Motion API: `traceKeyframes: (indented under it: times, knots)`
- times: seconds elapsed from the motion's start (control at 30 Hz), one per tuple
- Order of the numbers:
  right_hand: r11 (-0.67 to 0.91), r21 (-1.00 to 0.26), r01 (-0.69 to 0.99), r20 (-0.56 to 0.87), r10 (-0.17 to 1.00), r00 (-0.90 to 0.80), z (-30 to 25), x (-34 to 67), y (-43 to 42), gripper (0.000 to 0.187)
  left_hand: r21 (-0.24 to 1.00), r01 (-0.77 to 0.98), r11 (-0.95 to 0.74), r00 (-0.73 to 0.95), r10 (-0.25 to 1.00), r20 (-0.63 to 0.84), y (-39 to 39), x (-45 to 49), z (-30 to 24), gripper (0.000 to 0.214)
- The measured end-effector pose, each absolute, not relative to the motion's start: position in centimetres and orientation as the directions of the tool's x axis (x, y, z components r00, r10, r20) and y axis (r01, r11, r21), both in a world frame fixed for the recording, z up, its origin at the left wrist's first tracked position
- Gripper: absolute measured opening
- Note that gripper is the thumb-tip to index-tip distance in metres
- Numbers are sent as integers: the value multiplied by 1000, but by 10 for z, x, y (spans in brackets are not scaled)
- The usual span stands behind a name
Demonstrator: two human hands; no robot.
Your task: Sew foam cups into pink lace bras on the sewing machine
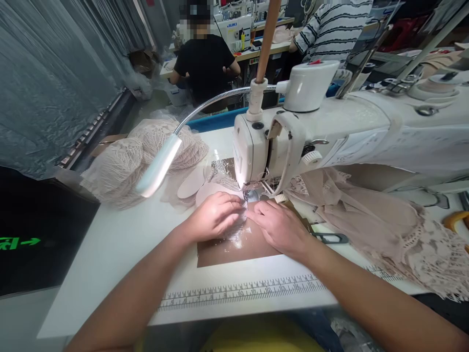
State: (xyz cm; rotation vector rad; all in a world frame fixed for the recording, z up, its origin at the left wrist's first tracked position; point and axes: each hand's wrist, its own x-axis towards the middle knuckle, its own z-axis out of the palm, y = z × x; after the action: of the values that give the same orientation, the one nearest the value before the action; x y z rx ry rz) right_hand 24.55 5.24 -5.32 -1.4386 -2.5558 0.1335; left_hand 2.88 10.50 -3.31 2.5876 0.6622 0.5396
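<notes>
Pale lace fabric point(234, 232) lies under the sewing machine's needle area point(245, 194), on a shiny brown sheet point(220, 254). My left hand point(217, 216) rests on the lace just left of the needle, fingers bent and closed on it. From the right, my right hand point(280, 227) reaches the same lace, its curled fingers and fingertips at the fabric's edge close to the presser foot. Smooth beige cup-shaped pieces point(192, 182) lie behind my left hand. The fabric beneath my fingers is partly hidden.
A lamp point(159, 166) on a bendable arm hangs at left over bundled lace point(146, 146). Beige lace garments point(370, 210) spread right of the machine head point(256, 146). A printed ruler point(242, 293) runs along the table's front. Two people sit at machines behind.
</notes>
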Motion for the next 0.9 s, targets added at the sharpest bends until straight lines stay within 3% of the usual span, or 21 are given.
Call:
traceKeyframes:
  times: [0.1, 0.2, 0.6, 0.9]
  knots:
    - [521, -172, 836, 144, 853, -502, -53, 246, 51, 38, 331, 400, -854, 859, 476, 190, 102, 32, -39, 36]
    - [515, -169, 840, 162, 856, -492, -53, 247, 49, 37, 274, 449, -850, 857, 497, 136, 97, 31, -40, 40]
    - [497, -133, 857, 173, 863, -474, -54, 247, 52, 37, 330, 476, -815, 820, 547, 168, 97, 34, -42, 45]
    - [695, -232, 680, 195, 718, -668, -46, 253, 47, 31, 412, 327, -851, 847, 457, 272, 97, 24, -42, 31]
